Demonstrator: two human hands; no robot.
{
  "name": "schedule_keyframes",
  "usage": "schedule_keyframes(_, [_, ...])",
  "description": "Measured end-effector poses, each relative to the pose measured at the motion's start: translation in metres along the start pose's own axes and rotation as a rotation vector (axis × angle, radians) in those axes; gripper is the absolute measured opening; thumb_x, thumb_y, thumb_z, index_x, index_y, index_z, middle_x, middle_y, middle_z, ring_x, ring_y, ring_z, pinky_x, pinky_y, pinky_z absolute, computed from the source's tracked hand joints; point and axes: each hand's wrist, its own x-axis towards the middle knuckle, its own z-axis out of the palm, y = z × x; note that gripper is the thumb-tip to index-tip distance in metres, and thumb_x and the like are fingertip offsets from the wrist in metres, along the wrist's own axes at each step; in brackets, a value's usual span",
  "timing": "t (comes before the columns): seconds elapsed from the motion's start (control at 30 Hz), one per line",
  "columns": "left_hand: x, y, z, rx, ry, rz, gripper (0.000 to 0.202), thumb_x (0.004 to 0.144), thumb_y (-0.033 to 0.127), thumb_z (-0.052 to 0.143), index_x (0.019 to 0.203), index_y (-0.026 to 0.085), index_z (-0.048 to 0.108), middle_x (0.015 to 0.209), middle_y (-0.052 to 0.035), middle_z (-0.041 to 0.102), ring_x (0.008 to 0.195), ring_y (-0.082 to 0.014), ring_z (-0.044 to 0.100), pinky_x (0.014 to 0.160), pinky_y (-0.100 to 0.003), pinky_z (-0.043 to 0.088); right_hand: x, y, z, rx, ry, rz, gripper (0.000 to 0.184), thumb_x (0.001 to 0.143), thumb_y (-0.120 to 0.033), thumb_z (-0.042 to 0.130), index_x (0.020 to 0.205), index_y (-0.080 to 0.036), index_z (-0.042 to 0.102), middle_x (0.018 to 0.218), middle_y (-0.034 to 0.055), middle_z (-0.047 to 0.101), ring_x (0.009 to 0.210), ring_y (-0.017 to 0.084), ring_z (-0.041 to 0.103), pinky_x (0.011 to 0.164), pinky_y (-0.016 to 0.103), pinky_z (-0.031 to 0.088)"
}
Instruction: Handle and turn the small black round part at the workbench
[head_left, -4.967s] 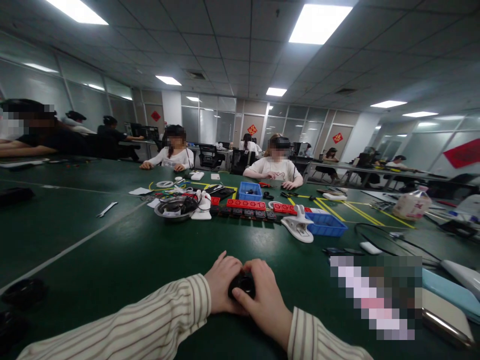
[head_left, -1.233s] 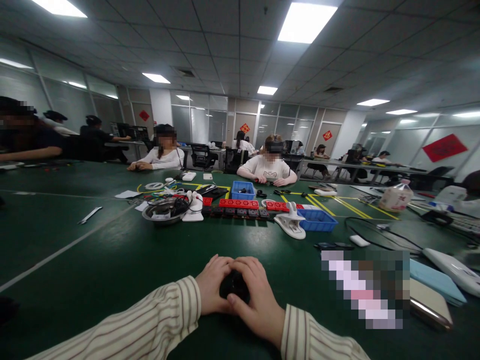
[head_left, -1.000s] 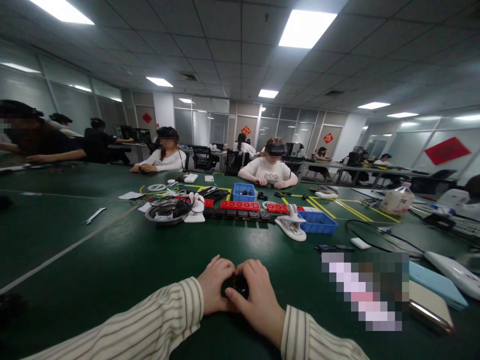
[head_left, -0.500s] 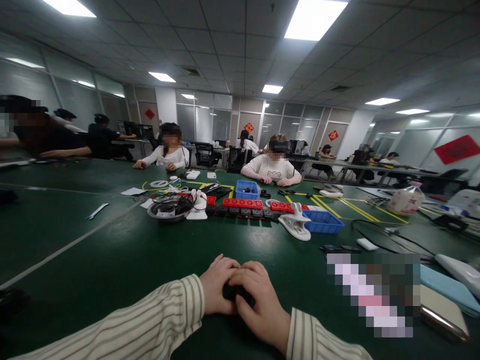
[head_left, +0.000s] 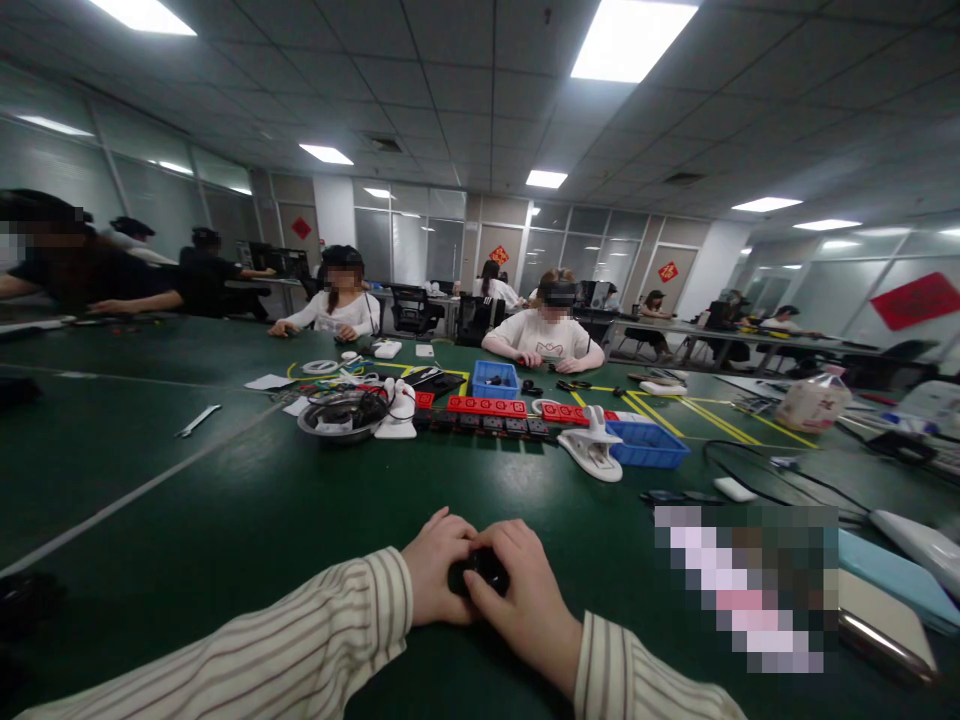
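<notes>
Close to me over the green table (head_left: 300, 550), my left hand (head_left: 437, 568) and my right hand (head_left: 527, 588) meet around a small, rounded, glossy black object (head_left: 489, 566). My left hand is wrapped about its left side. The right hand's fingers curl over the far side, and its thumb presses on the near side. Fingers cover much of the object, so its exact kind cannot be made out. Striped sleeves reach down to both wrists.
Beyond my hands stand a metal bowl (head_left: 341, 420) of cables, a row of red sockets (head_left: 487, 405), a white clip-like stand (head_left: 592, 450) and a blue bin (head_left: 649, 445). A wrench (head_left: 199, 421) lies left. Phones (head_left: 885, 620) lie right. Co-workers (head_left: 551, 330) sit across.
My right hand's fingers have shifted off the top of the black object, and more of its glossy surface shows. Both hands stay in about the same place.
</notes>
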Motion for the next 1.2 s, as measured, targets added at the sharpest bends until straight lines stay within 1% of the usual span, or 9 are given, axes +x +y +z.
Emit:
schedule_keyframes(0.2, [0.0,-0.002,-0.002,0.003,-0.032,0.027,0.04,0.053,0.038,0.075,0.089,0.026,0.063,0.106,-0.0021,0.056,0.103,-0.0267,0.048,0.102,-0.055,0.017,-0.001,-0.002,-0.007,0.152,-0.084,-0.207,0.028,0.061,-0.007,0.038,0.078,-0.02,0.056,0.083,0.0023,0.059,0.089,0.02,0.049,0.084,0.037,0.037])
schedule_keyframes(0.33, [-0.001,0.001,-0.001,0.007,-0.002,0.017,0.075,0.048,0.044,0.076,0.115,0.023,0.05,0.113,-0.006,0.053,0.107,-0.0284,0.047,0.102,-0.058,0.016,-0.002,-0.004,-0.01,0.206,-0.09,-0.189,0.035,0.067,-0.01,0.04,0.097,-0.02,0.053,0.104,0.0058,0.053,0.099,0.02,0.046,0.087,0.036,0.038])
schedule_keyframes(0.43, [-0.003,0.008,0.001,0.053,0.064,-0.047,0.082,0.047,0.054,0.074,0.116,0.019,0.046,0.113,-0.009,0.053,0.107,-0.0295,0.047,0.102,-0.059,0.015,-0.003,0.001,-0.007,0.134,0.012,-0.139,0.03,0.076,-0.024,0.049,0.106,-0.018,0.048,0.108,0.008,0.05,0.1,0.022,0.046,0.088,0.037,0.038])
schedule_keyframes(0.53, [-0.005,0.018,0.004,0.091,0.151,-0.124,0.079,0.04,0.062,0.074,0.102,0.018,0.052,0.101,-0.007,0.056,0.1,-0.0289,0.051,0.102,-0.059,0.013,-0.003,0.008,0.0,0.037,0.12,-0.059,0.031,0.079,-0.039,0.052,0.1,-0.017,0.047,0.098,0.0075,0.051,0.091,0.022,0.049,0.08,0.037,0.041])
schedule_keyframes(0.63, [-0.005,0.026,0.007,0.111,0.163,-0.158,0.07,0.041,0.062,0.074,0.092,0.017,0.054,0.091,-0.0041,0.057,0.092,-0.0264,0.053,0.103,-0.057,0.016,-0.003,0.011,0.005,-0.042,0.125,0.019,0.03,0.076,-0.043,0.055,0.088,-0.017,0.047,0.085,0.0045,0.051,0.078,0.021,0.049,0.07,0.034,0.041])
schedule_keyframes(0.77, [-0.004,0.023,0.01,0.12,0.118,-0.152,0.043,0.057,0.048,0.07,0.086,0.018,0.057,0.087,-0.0034,0.057,0.09,-0.0232,0.054,0.101,-0.053,0.023,-0.001,0.008,0.007,-0.112,0.063,0.082,0.024,0.073,-0.035,0.062,0.077,-0.018,0.046,0.076,0.0019,0.05,0.072,0.018,0.046,0.065,0.031,0.037])
schedule_keyframes(0.87, [-0.002,0.014,0.01,0.086,0.109,-0.1,0.039,0.056,0.042,0.073,0.084,0.018,0.059,0.091,-0.0038,0.058,0.092,-0.023,0.054,0.1,-0.051,0.024,0.001,0.004,0.004,-0.107,0.045,0.097,0.019,0.07,-0.025,0.064,0.076,-0.017,0.048,0.077,0.0019,0.051,0.074,0.018,0.046,0.067,0.031,0.037])
schedule_keyframes(1.03, [0.002,-0.003,0.002,0.045,0.036,0.028,0.04,0.05,0.04,0.077,0.083,0.021,0.063,0.091,-0.0017,0.057,0.088,-0.0214,0.054,0.083,-0.033,0.043,0.001,0.001,-0.002,0.035,-0.004,-0.082,0.013,0.067,-0.015,0.053,0.08,-0.019,0.053,0.081,0.0019,0.056,0.082,0.019,0.049,0.076,0.035,0.037])
schedule_keyframes(1.2, [0.002,-0.008,-0.002,0.037,-0.006,0.077,0.037,0.055,0.041,0.076,0.085,0.024,0.064,0.096,-0.0015,0.055,0.092,-0.0231,0.051,0.083,-0.035,0.042,-0.001,-0.002,-0.008,0.169,-0.071,-0.234,0.029,0.062,-0.011,0.042,0.086,-0.022,0.055,0.088,0.0011,0.062,0.092,0.021,0.05,0.087,0.039,0.035])
